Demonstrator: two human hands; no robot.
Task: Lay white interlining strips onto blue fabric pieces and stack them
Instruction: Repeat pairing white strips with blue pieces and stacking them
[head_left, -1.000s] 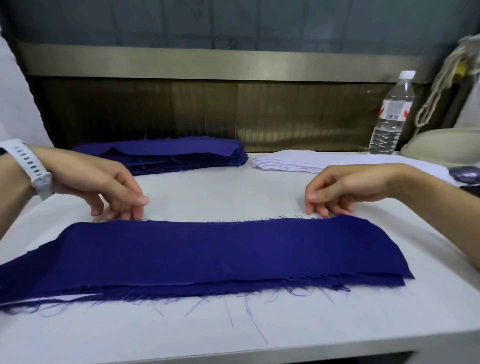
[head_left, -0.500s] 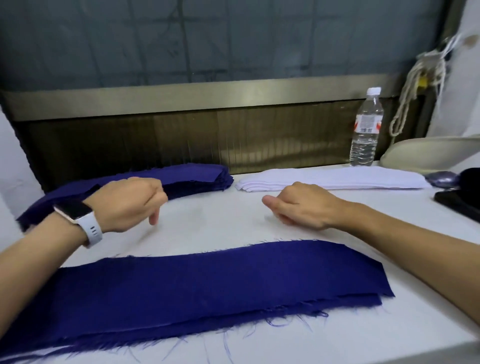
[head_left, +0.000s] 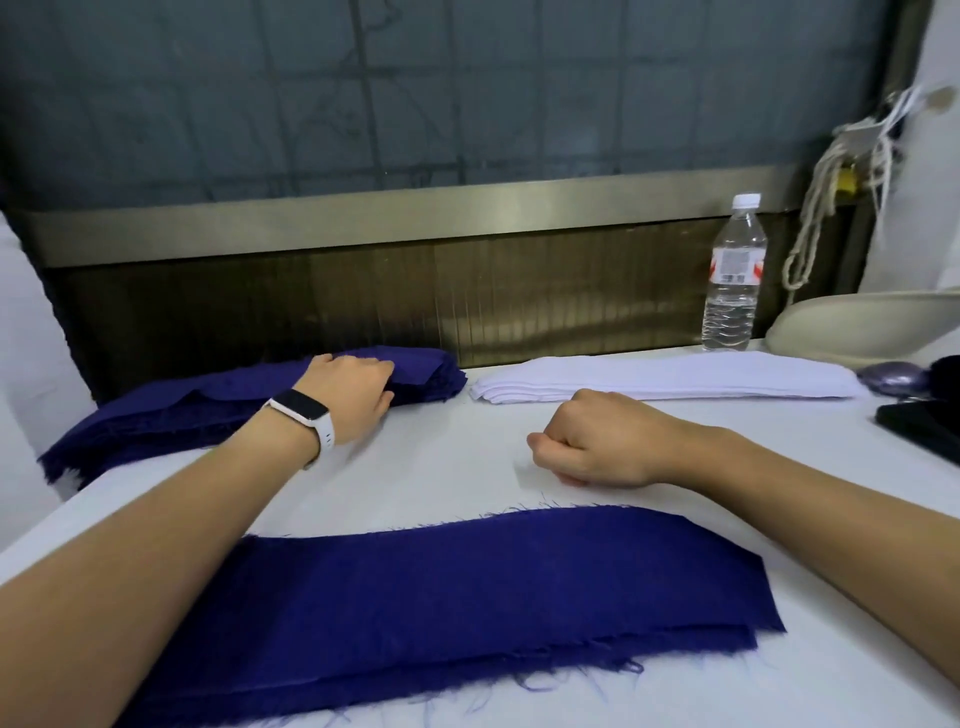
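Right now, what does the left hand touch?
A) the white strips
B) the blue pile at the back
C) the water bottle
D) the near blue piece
B: the left hand lies on the blue pile at the back left, apart from the white strips and the bottle.

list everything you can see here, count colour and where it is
blue fabric pieces: small stack, dark blue, near edge
blue fabric pile: one, dark blue, far left
white interlining strips: one stack, white, far centre
water bottle: one, clear, far right
rope: one bundle, off-white, hanging far right
table: one, white, under everything
watch: one, white strap, left wrist
left hand: one, rests on blue fabric pile
right hand: one, curled empty on table
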